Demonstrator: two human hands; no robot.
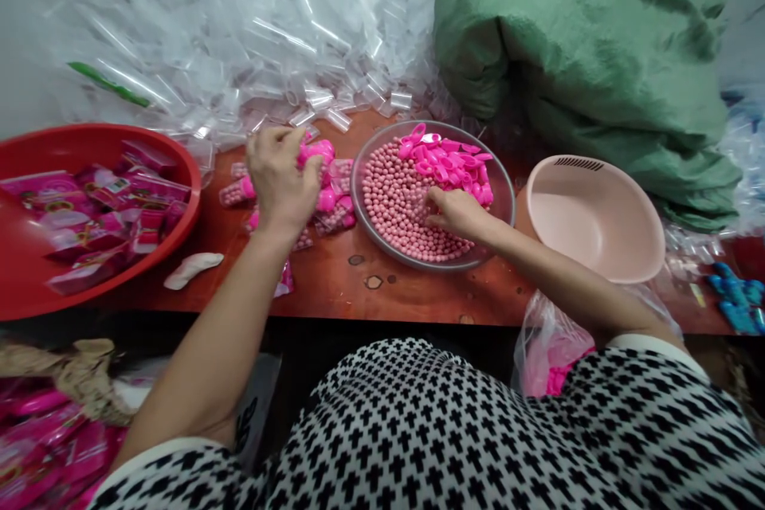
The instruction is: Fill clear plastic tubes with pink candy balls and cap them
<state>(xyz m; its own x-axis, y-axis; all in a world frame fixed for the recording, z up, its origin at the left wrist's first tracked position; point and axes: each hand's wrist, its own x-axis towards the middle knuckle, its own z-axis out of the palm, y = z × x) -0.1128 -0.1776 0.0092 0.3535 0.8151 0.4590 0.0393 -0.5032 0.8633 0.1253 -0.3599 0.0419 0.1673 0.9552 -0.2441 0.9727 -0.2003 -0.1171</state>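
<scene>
My left hand point(280, 179) is over a pile of clear tubes filled with pink beads point(335, 217) and topped with bright pink caps point(323, 151). Its thumb stands apart from the curved fingers, close to the caps; the fingertips are partly hidden. Inside a clear round bowl point(509, 211), my right hand point(457, 213) reaches down with bent fingers into loose pink beads point(388, 203). A see-through piece, apparently a clear plastic tube point(415, 195), shows faintly at its fingertips among the beads. Loose pink loop-shaped pieces point(448, 159) lie heaped in the bowl's far right part.
A red basin point(191, 175) with pink packaged items stands left, a pale pink basin point(598, 215) right. Clear empty tubes point(323, 24) are heaped behind, beside a green sack point(574, 32). A whitish scrap point(192, 269) lies near the wooden table's point(335, 299) front edge.
</scene>
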